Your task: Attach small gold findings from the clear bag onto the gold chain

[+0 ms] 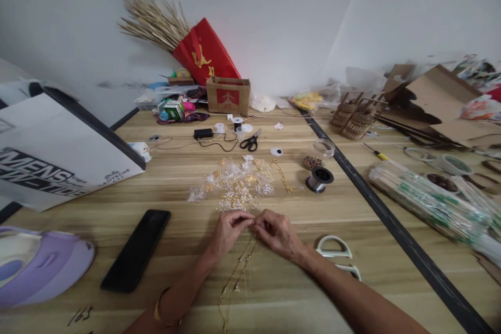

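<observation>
While trailing bodyward from the grip, gold chain (239, 266) seemingly a long joined strand already. Far end pinched fingertip to fingertip, left hand (229, 229) and right hand (279, 234) both closed on it. Just beyond, loose gold pieces (237, 195) unused; right, wire spool (319, 178); left, black phone (136, 250). Farthest, wooden table (188, 167) meeting white wall (274, 10).

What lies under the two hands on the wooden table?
A thin gold beaded chain trails out from under the left hand and right hand toward the camera; the fingers cover its pinched end.
</observation>
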Available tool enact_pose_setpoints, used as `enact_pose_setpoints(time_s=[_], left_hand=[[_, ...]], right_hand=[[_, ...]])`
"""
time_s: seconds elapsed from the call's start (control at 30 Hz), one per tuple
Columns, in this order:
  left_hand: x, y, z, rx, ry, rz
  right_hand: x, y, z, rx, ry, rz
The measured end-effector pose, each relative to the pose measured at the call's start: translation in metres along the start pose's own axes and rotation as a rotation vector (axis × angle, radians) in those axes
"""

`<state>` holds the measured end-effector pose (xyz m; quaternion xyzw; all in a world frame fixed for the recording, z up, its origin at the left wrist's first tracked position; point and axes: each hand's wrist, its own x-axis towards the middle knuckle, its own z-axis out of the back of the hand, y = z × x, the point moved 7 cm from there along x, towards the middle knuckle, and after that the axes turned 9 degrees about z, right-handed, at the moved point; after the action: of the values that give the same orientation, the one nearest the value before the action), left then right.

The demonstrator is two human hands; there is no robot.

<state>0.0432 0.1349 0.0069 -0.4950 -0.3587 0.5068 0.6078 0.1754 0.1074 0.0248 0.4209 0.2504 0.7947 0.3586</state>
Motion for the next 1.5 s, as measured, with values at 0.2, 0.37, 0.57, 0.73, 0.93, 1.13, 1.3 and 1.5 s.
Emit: enact_pose_setpoints(time_s=[0.2,0.37,0.57,0.73,0.93,1.13,1.3,1.5], left_hand=[[-0.003,-0.006,-0.001,0.008,0.008,-0.027],[-0.007,-0.017,0.006,0.083,-0.087,-0.102],[-0.007,-0.019,0.012,0.026,-0.151,-0.146],[0.001,-0.009,0.011,-0.125,-0.100,-0.021],[0.006,-0.005,0.008,-0.173,-0.040,0.031],[0.008,-0.008,0.006,-0.117,0.020,-0.015],[0.008,-0.008,0.009,-0.125,-0.004,-0.005],[0.006,-0.008,0.006,-0.171,0.014,0.017]], right_hand=[[0.000,0.001,0.001,0.000,-0.005,-0.016],[-0.002,-0.008,0.016,0.050,-0.135,-0.145],[-0.003,-0.024,0.024,0.190,-0.273,-0.278],[-0.007,-0.040,0.025,0.373,-0.409,-0.410],[-0.009,-0.045,0.028,0.463,-0.489,-0.455],[-0.010,-0.044,0.031,0.473,-0.530,-0.446],[-0.008,-0.037,0.035,0.378,-0.528,-0.375],[-0.004,-0.009,0.031,0.065,-0.361,-0.128]])
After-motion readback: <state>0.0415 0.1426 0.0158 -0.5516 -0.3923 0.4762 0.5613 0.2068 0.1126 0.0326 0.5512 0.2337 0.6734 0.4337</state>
